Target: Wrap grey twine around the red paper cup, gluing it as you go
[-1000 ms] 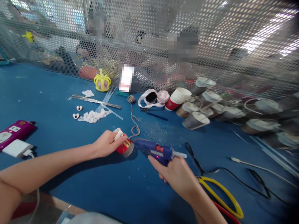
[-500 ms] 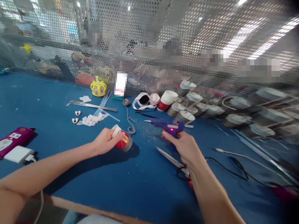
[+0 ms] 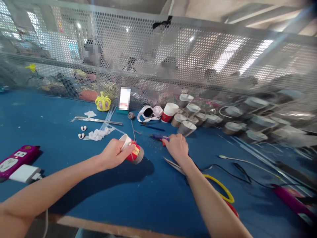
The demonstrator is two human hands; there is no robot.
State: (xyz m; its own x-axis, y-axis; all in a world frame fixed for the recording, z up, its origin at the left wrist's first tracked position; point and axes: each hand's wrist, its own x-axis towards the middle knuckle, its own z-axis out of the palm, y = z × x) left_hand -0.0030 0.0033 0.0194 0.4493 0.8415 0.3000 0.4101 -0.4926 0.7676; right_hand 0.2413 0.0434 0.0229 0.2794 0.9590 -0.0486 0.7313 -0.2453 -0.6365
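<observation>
My left hand (image 3: 115, 153) is closed around a tilted red and white paper cup (image 3: 126, 141), whose far end is wrapped in grey yarn. A grey strand runs from near the cup to a small yarn ball (image 3: 131, 115). My right hand (image 3: 177, 147) is curled over the back of a blue glue gun (image 3: 158, 136), low at the table, nozzle pointing left; the hand hides its handle. Under my right forearm lie scissors (image 3: 173, 164), their handles mostly covered. A dark blue pen-like stick (image 3: 155, 127) rests behind the glue gun.
Yarn-wrapped cups (image 3: 187, 128) and stacked paper cups (image 3: 170, 110) stand at the back right. A phone (image 3: 124, 98) leans near the perforated screen (image 3: 148, 43). White scraps (image 3: 97, 134) and a purple power strip (image 3: 18, 158) lie left. A black cord (image 3: 223, 167) crosses the right side.
My right hand has lowered the glue gun to the table and moved left in view. The left hand still holds the cup. The view has tilted up and shifted right.
</observation>
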